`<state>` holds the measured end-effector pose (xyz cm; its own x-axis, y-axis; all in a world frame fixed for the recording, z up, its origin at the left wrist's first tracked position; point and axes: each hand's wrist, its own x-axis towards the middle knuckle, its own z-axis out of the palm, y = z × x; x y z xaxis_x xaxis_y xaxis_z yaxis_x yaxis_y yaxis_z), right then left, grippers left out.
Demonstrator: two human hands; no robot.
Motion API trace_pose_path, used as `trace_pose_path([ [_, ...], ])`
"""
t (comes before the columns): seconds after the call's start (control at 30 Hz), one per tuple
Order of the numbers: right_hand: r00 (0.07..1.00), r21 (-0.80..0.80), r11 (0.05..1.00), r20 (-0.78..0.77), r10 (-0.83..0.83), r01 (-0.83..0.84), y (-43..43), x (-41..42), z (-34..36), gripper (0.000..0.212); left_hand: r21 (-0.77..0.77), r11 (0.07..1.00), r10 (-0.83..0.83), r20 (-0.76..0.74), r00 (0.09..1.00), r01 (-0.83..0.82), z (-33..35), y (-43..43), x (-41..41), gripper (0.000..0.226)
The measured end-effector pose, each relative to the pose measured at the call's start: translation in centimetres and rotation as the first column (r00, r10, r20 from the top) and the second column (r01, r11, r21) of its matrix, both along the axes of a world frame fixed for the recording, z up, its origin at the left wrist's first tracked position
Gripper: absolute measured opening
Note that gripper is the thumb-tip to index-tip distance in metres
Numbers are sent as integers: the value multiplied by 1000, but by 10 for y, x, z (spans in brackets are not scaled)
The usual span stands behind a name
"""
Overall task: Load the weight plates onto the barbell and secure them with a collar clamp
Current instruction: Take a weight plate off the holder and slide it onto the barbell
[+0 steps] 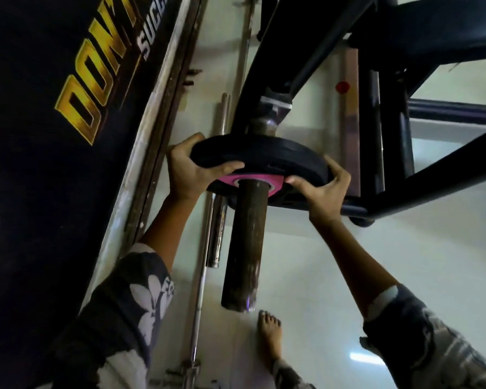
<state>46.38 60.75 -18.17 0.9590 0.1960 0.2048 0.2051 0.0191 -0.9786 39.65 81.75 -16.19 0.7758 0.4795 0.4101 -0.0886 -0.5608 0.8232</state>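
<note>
The barbell sleeve point(243, 242) points at the camera, its near end bare. Further up it, the left hand point(188, 168) and right hand point(319, 189) clasp opposite rims of a black weight plate point(264, 160) with a pink hub, threaded on. No collar clamp shows; clamping remains. Beyond, a banner point(68, 80) reads "DON'T" partly, with "SUCC" cut off.

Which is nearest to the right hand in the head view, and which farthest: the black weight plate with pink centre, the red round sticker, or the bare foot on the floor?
1. Black weight plate with pink centre: gripped by the right hand.
2. Red round sticker: above, on the post.
3. Bare foot: below, on the floor.
</note>
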Motion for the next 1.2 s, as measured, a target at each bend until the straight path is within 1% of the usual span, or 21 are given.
trace_pose_path([
  [0.07, 1000, -28, 999, 6, -19, 20, -11, -36, -1, 44, -41, 999, 33, -16, 999, -34, -4, -14, -40, 74],
  [0.13, 995, -69, 995, 70, -65, 70, -22, -83, -1, 62, -60, 995, 78, -27, 997, -80, -8, -31, -89, 78],
  [0.17, 994, -90, 994, 90, -60, 68, -31, -109, -1, 64, -87, 992, 85, -39, 996, -88, -10, -41, -119, 76],
  [0.2, 998, -100, 995, 63, -22, 28, -38, -126, -2, 59, -137, 986, 87, -59, 994, -95, -12, -49, -140, 72],
  [0.27, 996, -150, 985, -10, 85, -85, -60, -182, 6, 46, -188, 974, 108, -110, 988, -127, -5, -75, -205, 67],
  [0.33, 991, -144, 985, -109, 80, -96, -70, -198, 1, 41, -276, 950, 111, -142, 984, -147, -11, -81, -225, 69],
  [0.37, 988, -131, 986, -127, 83, -99, -78, -212, 5, 39, -264, 954, 101, -155, 983, -140, -4, -90, -239, 70],
  [0.43, 983, -100, 989, -154, 97, -113, -102, -260, 33, 33, -172, 975, 108, -198, 974, -143, 27, -116, -283, 71],
  [0.5, 981, -73, 991, -162, 103, -116, -128, -296, 64, 27, -166, 976, 107, -205, 973, -142, 60, -140, -316, 71],
  [0.57, 985, -58, 995, -156, 75, -85, -159, -323, 105, 27, -166, 978, 96, -174, 980, -125, 99, -169, -341, 58],
  [0.73, 996, -68, 998, -88, -25, 19, -240, -345, 204, 37, -159, 986, 32, -45, 998, -39, 197, -247, -353, 43],
  [0.83, 993, -74, 990, -2, -119, 118, -293, -338, 247, 58, -174, 985, -9, 28, 1000, 14, 243, -300, -341, 35],
  [0.87, 988, -80, 985, 26, -150, 151, -313, -336, 259, 61, -167, 986, -20, 50, 999, 28, 255, -320, -336, 35],
  [0.93, 976, -97, 974, 88, -198, 207, -356, -326, 280, 54, -166, 984, -53, 98, 994, 69, 274, -361, -321, 34],
  [1.0, 962, -118, 962, 144, -230, 248, -396, -316, 299, 47, -181, 979, -75, 128, 989, 98, 290, -401, -306, 38],
  [1.1, 928, -141, 935, 239, -286, 325, -463, -301, 322, 58, -171, 975, -108, 184, 977, 140, 304, -466, -280, 59],
  [1.13, 915, -136, 929, 267, -301, 345, -481, -297, 329, 57, -163, 976, -108, 202, 973, 143, 310, -484, -274, 62],
  [1.2, 893, -103, 923, 314, -323, 370, -522, -282, 347, 51, -139, 979, -109, 263, 959, 149, 321, -525, -256, 59],
])
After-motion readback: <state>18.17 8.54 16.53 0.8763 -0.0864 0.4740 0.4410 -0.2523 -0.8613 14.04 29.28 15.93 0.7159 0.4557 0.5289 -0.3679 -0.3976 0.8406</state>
